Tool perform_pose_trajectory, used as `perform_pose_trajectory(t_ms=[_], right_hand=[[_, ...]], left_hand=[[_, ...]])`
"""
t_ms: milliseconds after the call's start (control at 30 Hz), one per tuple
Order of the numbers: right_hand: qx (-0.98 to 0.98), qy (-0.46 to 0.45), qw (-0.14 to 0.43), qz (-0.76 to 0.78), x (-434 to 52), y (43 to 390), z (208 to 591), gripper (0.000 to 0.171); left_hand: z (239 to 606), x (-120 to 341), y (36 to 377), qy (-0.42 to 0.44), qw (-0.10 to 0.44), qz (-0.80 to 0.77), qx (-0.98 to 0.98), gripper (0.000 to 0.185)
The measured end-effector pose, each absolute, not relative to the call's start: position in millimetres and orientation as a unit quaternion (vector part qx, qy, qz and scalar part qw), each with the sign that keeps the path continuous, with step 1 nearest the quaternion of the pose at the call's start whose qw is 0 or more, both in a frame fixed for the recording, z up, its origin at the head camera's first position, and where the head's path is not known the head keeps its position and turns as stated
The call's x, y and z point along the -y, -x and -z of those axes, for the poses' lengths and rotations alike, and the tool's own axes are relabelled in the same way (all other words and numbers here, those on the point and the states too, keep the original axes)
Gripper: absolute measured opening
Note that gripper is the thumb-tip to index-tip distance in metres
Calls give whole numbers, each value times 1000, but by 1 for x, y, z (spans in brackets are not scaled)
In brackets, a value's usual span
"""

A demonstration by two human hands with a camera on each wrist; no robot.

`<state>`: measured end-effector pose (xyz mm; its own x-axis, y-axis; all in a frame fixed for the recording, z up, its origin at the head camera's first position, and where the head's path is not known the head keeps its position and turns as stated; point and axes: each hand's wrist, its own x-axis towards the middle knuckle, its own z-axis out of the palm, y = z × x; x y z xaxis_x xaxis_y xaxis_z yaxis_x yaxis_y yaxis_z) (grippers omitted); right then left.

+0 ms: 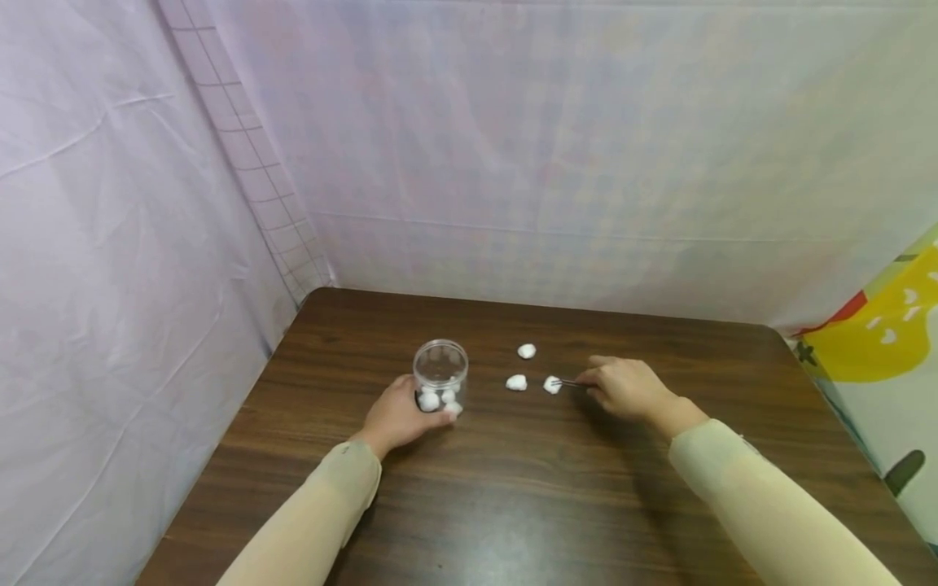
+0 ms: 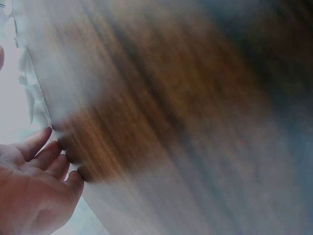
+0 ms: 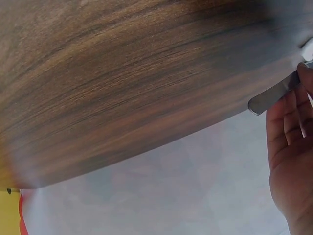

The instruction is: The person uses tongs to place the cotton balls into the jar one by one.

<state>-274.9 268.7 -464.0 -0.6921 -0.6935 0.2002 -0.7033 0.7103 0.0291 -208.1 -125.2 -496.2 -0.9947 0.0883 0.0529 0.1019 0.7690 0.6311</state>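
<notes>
A clear plastic jar [image 1: 440,364] stands on the table with several cotton balls [image 1: 429,401] inside it. My left hand [image 1: 401,415] grips the jar low on its near left side, thumb in front. Metal tweezers [image 3: 275,97] are pinched in my right hand [image 1: 627,387]. Their tips meet a cotton ball [image 1: 552,385] on the tabletop; whether they are closed on it I cannot tell. Two more cotton balls lie between the hands, one nearer cotton ball [image 1: 516,382] and one farther cotton ball [image 1: 527,351]. In the left wrist view, the left hand [image 2: 41,188] shows at the lower left edge.
The dark wood-grain table [image 1: 469,472] has rounded far corners. White cloth [image 1: 550,163] hangs behind it, and another white cloth [image 1: 124,285] hangs along the left. A yellow printed panel [image 1: 872,342] is at the right.
</notes>
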Motion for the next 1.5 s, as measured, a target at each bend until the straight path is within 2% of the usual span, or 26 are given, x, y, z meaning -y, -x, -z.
perform_pose_trajectory(t_ms=[1500], right_hand=[[924,-369,94,-43,-271,273,456,19]], left_hand=[[497,126,211,42,-1,323,945,88]])
